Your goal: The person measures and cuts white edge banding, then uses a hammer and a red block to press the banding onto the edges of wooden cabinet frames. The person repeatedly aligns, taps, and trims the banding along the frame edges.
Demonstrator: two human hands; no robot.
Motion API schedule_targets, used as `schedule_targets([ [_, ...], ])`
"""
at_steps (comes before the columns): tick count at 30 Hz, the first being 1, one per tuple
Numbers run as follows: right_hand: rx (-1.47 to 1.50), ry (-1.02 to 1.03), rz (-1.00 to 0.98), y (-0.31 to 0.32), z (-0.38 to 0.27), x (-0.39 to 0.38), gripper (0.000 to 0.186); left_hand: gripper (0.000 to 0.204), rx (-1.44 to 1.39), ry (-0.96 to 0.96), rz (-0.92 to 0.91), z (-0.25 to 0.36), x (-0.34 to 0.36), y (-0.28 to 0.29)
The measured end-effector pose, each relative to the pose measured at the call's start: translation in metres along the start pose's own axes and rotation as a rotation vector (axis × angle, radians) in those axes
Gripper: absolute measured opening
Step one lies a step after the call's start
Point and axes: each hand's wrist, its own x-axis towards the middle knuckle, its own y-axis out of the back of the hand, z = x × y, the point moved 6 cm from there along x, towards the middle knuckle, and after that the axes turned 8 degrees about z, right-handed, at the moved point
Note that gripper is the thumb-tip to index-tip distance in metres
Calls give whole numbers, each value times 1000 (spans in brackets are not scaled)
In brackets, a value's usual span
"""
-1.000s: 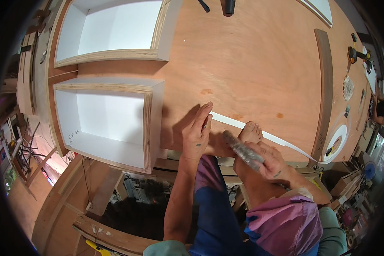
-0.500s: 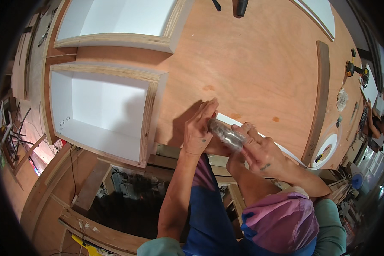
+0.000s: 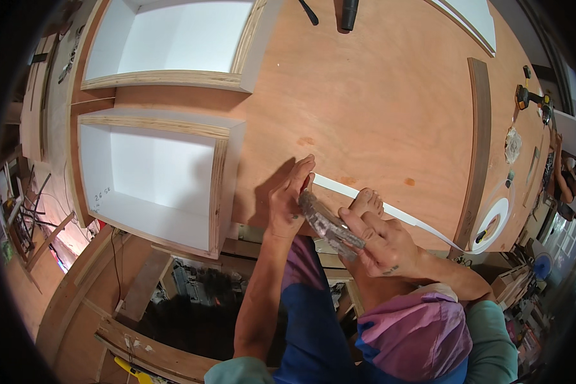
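My right hand [image 3: 381,246] is closed round the near end of a crumpled, shiny clear-plastic thing [image 3: 329,221], perhaps a squeezed bottle. Its far end reaches my left hand [image 3: 290,200], whose fingers point away from me, nearly straight. A small red bit [image 3: 306,184] shows beside those fingers; my palm hides what they grip. From near my left fingertips a flat white strip [image 3: 339,186] runs right along the bench's near edge. It leads to a white coil [image 3: 497,221]. A bare foot [image 3: 368,201] has its toes by the strip.
Two white-lined plywood boxes [image 3: 219,192] stand on the left of the wooden bench top [image 3: 365,102]. A brown wooden bar [image 3: 479,147] lies at right, with a cordless drill [image 3: 532,99] beyond. A black tapered tool [image 3: 349,16] lies at the far side. Another person [image 3: 563,185] is at far right.
The plastic thing has tilted and now shows longer and narrower between my hands. My right hand has moved slightly down and right, exposing more of the toes and strip. The view has shifted slightly.
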Motion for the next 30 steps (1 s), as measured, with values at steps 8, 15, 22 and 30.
schedule_targets([
  [8,61,-213,318,24,55,-8,51,35,214,57,-62,10,5,6],
  [15,-497,-392,324,11,214,-66,50,37,147,78,-102,26,5,5],
  [22,-581,-352,463,-1,226,-87,57,40,288,65,-204,8,9,3],
  [30,-152,-402,651,-10,150,-51,60,28,-36,195,90,44,142,-9],
])
